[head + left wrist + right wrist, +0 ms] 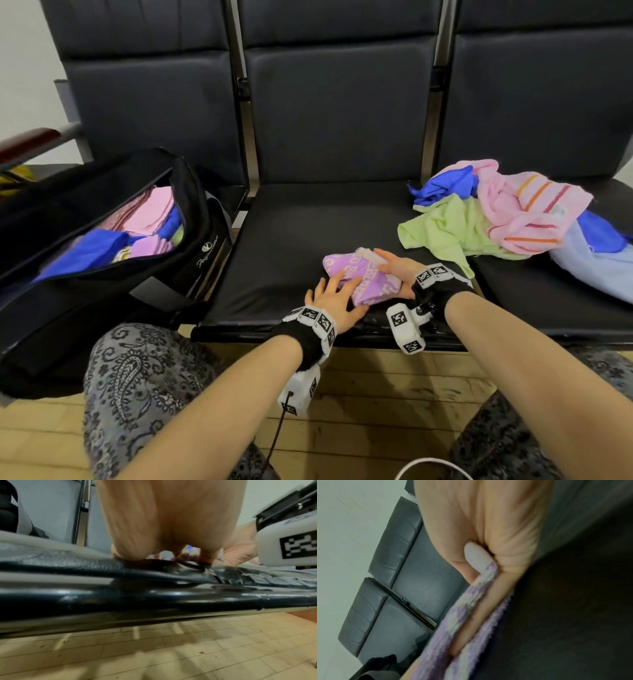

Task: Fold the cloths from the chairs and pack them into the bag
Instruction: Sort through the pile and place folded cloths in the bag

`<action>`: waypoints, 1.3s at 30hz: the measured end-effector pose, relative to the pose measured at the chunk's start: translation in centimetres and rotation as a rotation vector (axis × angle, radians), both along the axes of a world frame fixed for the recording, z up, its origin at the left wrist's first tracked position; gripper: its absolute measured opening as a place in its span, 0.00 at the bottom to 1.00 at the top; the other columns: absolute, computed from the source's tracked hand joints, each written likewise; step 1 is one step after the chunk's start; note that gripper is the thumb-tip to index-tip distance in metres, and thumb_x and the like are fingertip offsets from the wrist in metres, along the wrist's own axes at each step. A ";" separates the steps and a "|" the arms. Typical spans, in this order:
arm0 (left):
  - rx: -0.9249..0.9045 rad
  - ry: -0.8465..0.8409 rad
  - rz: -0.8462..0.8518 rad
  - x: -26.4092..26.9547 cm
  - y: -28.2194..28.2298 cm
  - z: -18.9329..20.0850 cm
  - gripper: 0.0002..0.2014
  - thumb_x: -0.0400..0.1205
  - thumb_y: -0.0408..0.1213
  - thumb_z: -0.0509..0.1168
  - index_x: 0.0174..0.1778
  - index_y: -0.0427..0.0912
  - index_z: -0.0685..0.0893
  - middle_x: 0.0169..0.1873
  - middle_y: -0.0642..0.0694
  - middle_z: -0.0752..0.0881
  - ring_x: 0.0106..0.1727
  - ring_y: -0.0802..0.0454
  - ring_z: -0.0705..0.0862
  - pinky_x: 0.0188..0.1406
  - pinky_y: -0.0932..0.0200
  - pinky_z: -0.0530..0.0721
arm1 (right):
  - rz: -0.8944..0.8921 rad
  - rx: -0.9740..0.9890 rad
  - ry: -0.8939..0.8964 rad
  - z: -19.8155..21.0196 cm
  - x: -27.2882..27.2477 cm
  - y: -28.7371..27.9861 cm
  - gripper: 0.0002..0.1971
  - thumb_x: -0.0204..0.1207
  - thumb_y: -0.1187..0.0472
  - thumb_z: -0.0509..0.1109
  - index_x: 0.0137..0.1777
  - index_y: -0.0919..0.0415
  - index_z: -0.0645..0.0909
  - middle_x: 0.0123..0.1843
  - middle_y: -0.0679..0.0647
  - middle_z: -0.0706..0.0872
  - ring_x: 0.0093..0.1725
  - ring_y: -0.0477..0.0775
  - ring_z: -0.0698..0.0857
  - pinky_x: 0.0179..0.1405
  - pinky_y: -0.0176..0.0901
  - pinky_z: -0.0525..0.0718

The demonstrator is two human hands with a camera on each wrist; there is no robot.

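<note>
While both hands work it, the purple cloth (359,275) lies half folded near the front of the middle seat (308,219).

The left hand (337,301) lies flat on the cloth's near end, fingers spread; the right hand (397,270) pinches its far edge, a layer caught between thumb and fingers. To fold well, I would keep the left palm pressing as an anchor, draw the pinched edge across until the edges meet, then smooth it before it goes into the open bag (113,219) on the left seat. The pile (496,219) waits on the right seat. Only the right wrist view shows a finger slipped between the layers; only the head view shows bag and pile.
</note>
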State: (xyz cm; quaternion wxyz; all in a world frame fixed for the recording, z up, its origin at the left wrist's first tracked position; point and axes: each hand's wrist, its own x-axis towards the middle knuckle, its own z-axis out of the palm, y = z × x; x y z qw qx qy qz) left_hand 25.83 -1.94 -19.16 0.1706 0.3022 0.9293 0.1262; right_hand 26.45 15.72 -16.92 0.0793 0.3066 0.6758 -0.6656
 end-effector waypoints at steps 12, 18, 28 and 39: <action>-0.014 -0.037 0.063 0.3 0.6 0.2 0.25 0.81 0.57 0.53 0.76 0.71 0.61 0.82 0.60 0.50 0.83 0.44 0.50 0.79 0.39 0.44 | 0.194 0.520 -0.202 -0.1 0.9 3.9 0.22 0.68 0.48 0.78 0.44 0.69 0.83 0.35 0.59 0.82 0.35 0.57 0.81 0.41 0.47 0.81; -0.016 -0.052 0.043 0.3 0.4 0.3 0.26 0.81 0.57 0.54 0.77 0.72 0.57 0.82 0.58 0.48 0.83 0.44 0.50 0.79 0.39 0.43 | 0.259 0.619 -0.140 -0.2 1.2 3.6 0.17 0.74 0.55 0.75 0.28 0.59 0.74 0.27 0.54 0.74 0.26 0.50 0.76 0.22 0.35 0.78; -0.073 -0.053 0.008 0.3 0.4 0.5 0.30 0.81 0.62 0.53 0.78 0.74 0.48 0.83 0.58 0.39 0.83 0.42 0.47 0.80 0.39 0.43 | 0.121 0.565 -0.191 -0.5 0.2 3.4 0.10 0.72 0.69 0.67 0.33 0.66 0.69 0.41 0.65 0.77 0.34 0.62 0.82 0.33 0.49 0.88; 0.013 0.058 0.117 0.5 2.1 0.7 0.20 0.82 0.53 0.57 0.70 0.55 0.73 0.79 0.46 0.59 0.76 0.39 0.62 0.76 0.37 0.55 | 0.414 1.029 0.000 0.2 1.3 2.1 0.18 0.71 0.72 0.65 0.59 0.59 0.83 0.61 0.54 0.85 0.62 0.55 0.82 0.60 0.36 0.76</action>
